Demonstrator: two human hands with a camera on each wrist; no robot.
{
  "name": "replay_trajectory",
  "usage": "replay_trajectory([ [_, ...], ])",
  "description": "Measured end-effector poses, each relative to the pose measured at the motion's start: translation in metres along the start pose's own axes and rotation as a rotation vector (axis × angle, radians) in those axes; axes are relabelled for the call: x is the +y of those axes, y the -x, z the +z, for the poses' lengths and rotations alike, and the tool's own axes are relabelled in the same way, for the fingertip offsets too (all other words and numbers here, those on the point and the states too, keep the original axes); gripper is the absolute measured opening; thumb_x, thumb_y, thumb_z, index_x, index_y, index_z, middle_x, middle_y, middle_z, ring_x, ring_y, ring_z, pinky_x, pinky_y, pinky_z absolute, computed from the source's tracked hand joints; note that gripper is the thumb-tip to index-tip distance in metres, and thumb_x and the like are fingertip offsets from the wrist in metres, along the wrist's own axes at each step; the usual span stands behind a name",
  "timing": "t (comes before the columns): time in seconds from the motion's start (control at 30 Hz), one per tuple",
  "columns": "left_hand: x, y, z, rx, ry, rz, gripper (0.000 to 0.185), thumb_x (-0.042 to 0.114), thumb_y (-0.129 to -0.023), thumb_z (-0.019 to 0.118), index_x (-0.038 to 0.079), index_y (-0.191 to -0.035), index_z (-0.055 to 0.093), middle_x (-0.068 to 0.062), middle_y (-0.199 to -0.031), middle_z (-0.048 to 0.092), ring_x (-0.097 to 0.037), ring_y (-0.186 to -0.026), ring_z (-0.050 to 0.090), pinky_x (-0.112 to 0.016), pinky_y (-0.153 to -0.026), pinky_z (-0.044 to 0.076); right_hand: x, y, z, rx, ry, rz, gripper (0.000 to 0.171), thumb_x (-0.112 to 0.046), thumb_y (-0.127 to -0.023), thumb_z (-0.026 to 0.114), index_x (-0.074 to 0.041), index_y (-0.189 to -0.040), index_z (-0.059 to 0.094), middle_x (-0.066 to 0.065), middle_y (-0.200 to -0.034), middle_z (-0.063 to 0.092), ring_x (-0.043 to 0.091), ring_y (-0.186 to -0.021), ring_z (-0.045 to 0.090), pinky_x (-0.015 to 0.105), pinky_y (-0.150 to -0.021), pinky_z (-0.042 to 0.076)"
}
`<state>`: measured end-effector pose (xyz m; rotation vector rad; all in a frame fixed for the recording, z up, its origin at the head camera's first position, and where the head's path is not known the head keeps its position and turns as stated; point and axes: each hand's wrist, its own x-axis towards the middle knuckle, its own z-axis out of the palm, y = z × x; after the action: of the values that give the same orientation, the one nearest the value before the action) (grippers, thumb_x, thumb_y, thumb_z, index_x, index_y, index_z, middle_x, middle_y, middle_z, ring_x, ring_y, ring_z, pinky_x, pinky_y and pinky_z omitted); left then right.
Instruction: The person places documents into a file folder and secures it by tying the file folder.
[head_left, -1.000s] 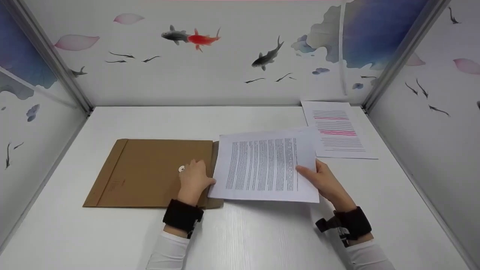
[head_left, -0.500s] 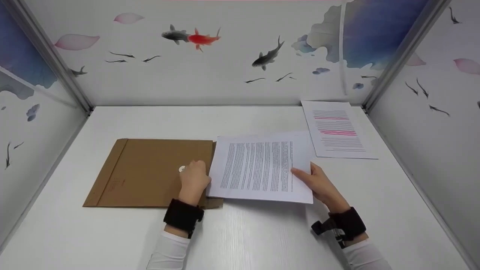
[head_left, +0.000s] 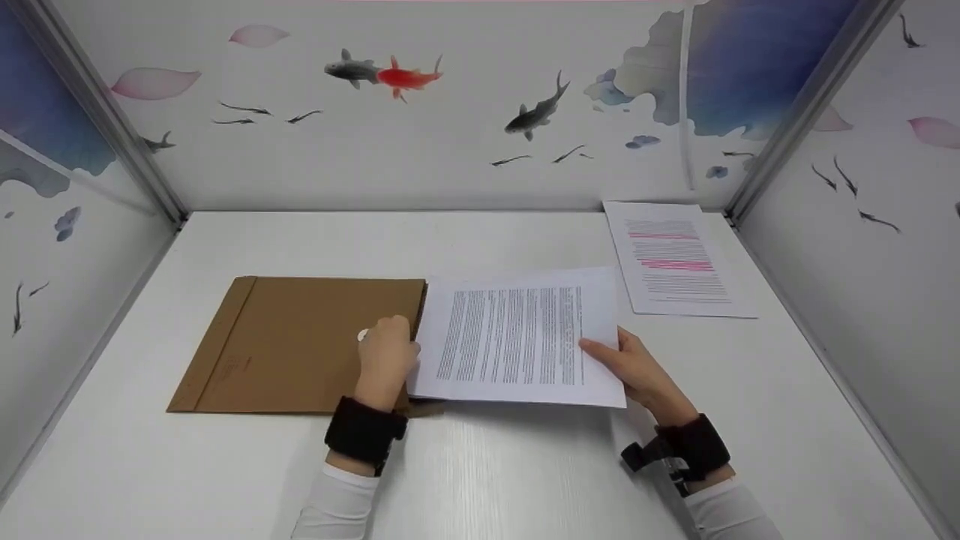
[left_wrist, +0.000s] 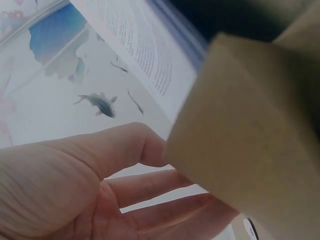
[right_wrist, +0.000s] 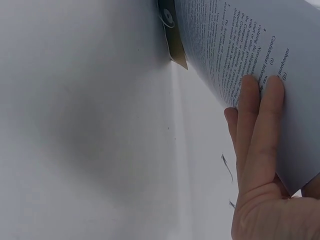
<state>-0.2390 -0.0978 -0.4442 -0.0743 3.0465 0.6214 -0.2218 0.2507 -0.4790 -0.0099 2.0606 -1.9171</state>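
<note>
Printed sheets [head_left: 517, 337]: held just above tabletop [head_left: 525, 465], long axis left-right, left edge at open mouth of brown envelope [head_left: 300, 345]. Your right hand [head_left: 637, 367] pinches sheets' right edge, thumb on top, fingers [right_wrist: 257, 125] beneath. Your left hand [head_left: 386, 356] grips envelope's flap [left_wrist: 250, 150] at mouth, lifted. Envelope lies directly left of right-hand grip. Second, pink-marked sheet [head_left: 675, 259] lies far right, apart.

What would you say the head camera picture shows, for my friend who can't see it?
A person's right hand holds a printed sheet of text at the open end of a brown paper envelope, which the left hand holds. They are on a white table; another page with pink highlighting lies at the far right.
</note>
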Motion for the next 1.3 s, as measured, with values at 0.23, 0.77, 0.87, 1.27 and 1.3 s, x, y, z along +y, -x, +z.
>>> replay_trajectory([
  [0.23,0.002,0.003,-0.003,0.032,-0.008,0.011,0.015,0.003,-0.092,0.065,-0.006,-0.102,0.073,-0.022,-0.097,0.075,-0.036,-0.083,0.074,-0.048,-0.076,0.057,0.003,-0.003,0.001,-0.051,-0.012,0.007,0.060,-0.023,-0.104,0.059,0.002,-0.153,0.034,-0.005,-0.107,0.076,0.013,-0.091,0.077,0.027,-0.074,0.062],
  [0.77,0.004,0.006,-0.004,0.072,-0.049,0.037,0.013,0.003,-0.093,0.067,-0.007,-0.100,0.072,-0.022,-0.094,0.075,-0.031,-0.075,0.072,-0.045,-0.069,0.057,0.006,-0.006,0.004,-0.031,0.008,0.040,0.059,-0.025,-0.105,0.059,0.002,-0.153,0.037,-0.006,-0.105,0.076,0.012,-0.089,0.077,0.024,-0.072,0.062],
  [0.87,0.005,0.008,-0.004,0.087,-0.057,0.049,0.013,0.003,-0.093,0.067,-0.007,-0.100,0.072,-0.023,-0.094,0.075,-0.035,-0.078,0.074,-0.046,-0.070,0.058,0.006,-0.007,0.006,-0.015,-0.006,0.049,0.059,-0.026,-0.104,0.059,0.001,-0.152,0.038,-0.006,-0.105,0.077,0.011,-0.089,0.077,0.023,-0.072,0.061],
  [1.27,0.007,0.006,-0.005,0.051,-0.053,0.027,0.013,0.002,-0.094,0.066,-0.006,-0.101,0.073,-0.022,-0.095,0.077,-0.033,-0.077,0.073,-0.046,-0.071,0.058,0.005,-0.017,0.017,-0.051,-0.054,0.040,0.057,-0.024,-0.104,0.060,0.000,-0.151,0.039,-0.005,-0.105,0.077,0.012,-0.089,0.077,0.024,-0.072,0.062],
  [1.3,0.007,0.006,-0.005,0.054,-0.053,0.029,0.013,0.002,-0.093,0.066,-0.006,-0.100,0.073,-0.022,-0.094,0.077,-0.032,-0.076,0.073,-0.046,-0.071,0.058,0.004,-0.019,0.019,-0.056,-0.058,0.038,0.057,-0.024,-0.104,0.060,0.000,-0.151,0.039,-0.005,-0.105,0.076,0.012,-0.089,0.077,0.024,-0.072,0.062],
])
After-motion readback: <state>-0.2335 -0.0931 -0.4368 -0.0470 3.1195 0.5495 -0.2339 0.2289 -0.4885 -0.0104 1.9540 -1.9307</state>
